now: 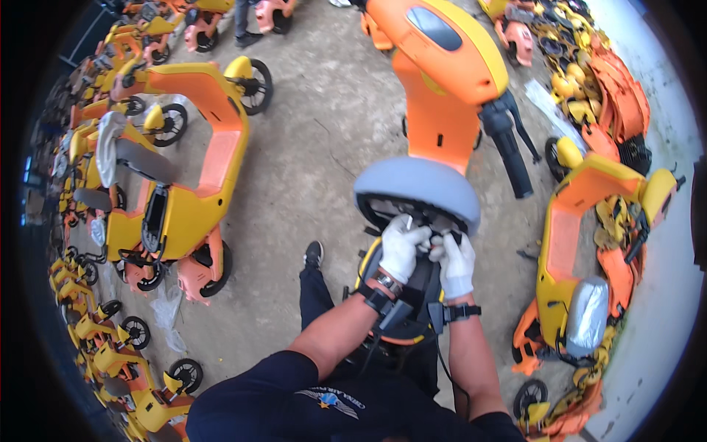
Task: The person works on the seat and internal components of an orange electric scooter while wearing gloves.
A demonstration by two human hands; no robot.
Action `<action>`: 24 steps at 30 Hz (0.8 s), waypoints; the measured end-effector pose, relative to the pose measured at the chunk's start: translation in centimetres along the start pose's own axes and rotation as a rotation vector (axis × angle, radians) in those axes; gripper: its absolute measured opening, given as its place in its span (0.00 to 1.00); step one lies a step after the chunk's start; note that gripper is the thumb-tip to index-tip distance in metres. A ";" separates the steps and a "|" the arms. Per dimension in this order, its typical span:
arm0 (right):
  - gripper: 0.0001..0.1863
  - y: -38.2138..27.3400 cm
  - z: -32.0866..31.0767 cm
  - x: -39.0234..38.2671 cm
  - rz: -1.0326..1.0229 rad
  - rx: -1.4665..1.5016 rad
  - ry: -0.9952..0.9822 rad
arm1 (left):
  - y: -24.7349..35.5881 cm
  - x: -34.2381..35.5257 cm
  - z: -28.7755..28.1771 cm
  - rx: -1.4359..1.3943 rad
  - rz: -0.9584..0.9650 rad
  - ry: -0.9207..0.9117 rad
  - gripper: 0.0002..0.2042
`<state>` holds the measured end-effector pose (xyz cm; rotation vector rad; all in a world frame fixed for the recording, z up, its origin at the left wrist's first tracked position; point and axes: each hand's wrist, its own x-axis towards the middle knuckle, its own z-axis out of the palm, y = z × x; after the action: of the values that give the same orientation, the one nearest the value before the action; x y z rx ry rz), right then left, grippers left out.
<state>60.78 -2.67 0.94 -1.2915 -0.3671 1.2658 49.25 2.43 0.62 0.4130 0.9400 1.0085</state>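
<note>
An orange and yellow electric scooter (442,125) stands in front of me, its grey seat (416,180) tipped up. Both my hands wear white gloves and work close together below the seat's dark underside, over the open black compartment (420,291). The fingers of my left hand (400,249) are bent in a pinch. My right hand (454,264) is closed the same way, its fingertips almost meeting the left ones. A small reddish bit shows between them, but what they grip is too small to name. Ahead to the right is the black handlebar grip (508,158) with its brake lever.
Another yellow and orange scooter (177,214) stands on the left, and one with a silver-wrapped seat (587,317) on the right. Heaps of orange and yellow panels (618,92) line the white wall (666,295). Plastic film (169,317) lies on the concrete floor. A person's leg (243,22) shows far back.
</note>
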 end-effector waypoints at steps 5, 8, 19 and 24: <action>0.07 -0.2 -0.2 -1.1 0.019 0.118 0.031 | 1.4 -1.7 -1.1 -0.008 0.050 -0.148 0.11; 0.08 -1.8 0.1 -2.6 -0.062 -0.234 0.050 | 0.1 -1.8 -2.4 0.175 -0.027 -0.151 0.05; 0.05 -5.2 4.3 -2.0 -0.042 0.225 -0.062 | 2.7 -5.4 -2.7 0.609 0.386 -0.665 0.14; 0.04 -6.1 2.6 -1.0 0.084 0.150 -0.198 | 3.7 -3.4 -6.3 1.055 0.567 -0.715 0.07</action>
<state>61.33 -0.89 7.39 -1.0676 -0.3537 1.4690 41.45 0.65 1.26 1.8693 0.6205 0.6729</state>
